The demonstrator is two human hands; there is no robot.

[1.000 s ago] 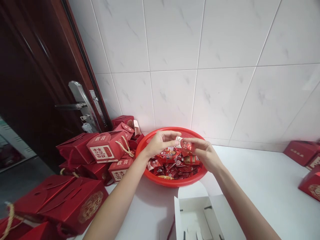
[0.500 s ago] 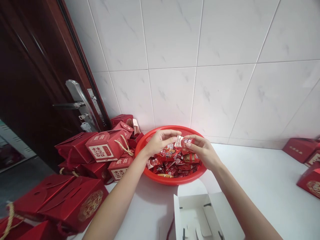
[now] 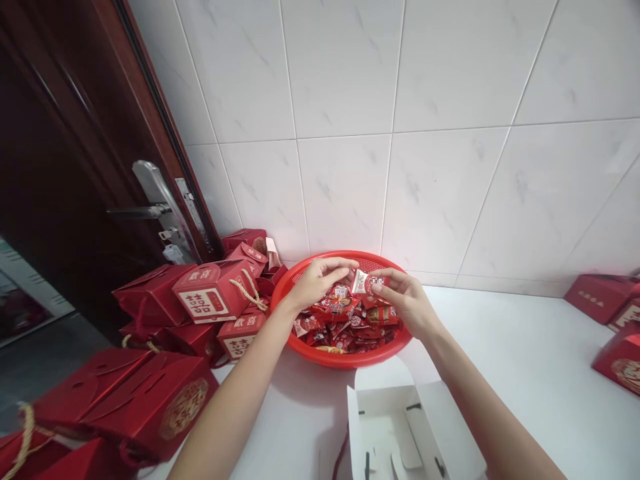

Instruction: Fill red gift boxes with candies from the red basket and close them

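Over a red plastic basket (image 3: 345, 361) both of my hands are raised, close together. My right hand (image 3: 407, 297) pinches a small red-and-white wrapped candy (image 3: 369, 284) between thumb and fingers. From the other side, the fingertips of my left hand (image 3: 320, 280) close at the left end of that wrapper. Beneath them, the basket holds a heap of red candy packets (image 3: 340, 327), with a few gold ones among them. In front of the basket stands an open box (image 3: 395, 427), white inside, with its flaps spread.
Red gift boxes (image 3: 205, 293) with rope handles are piled at the left, beside a dark wooden door (image 3: 65, 120) with a metal handle. More red boxes (image 3: 600, 298) stand at the right edge. A tiled wall (image 3: 345, 187) rises behind the white table (image 3: 500, 347).
My left fingertips have shifted slightly left along the wrapper's end, and the candy's white part shows more. Right hand, basket and open box stay about where they were.
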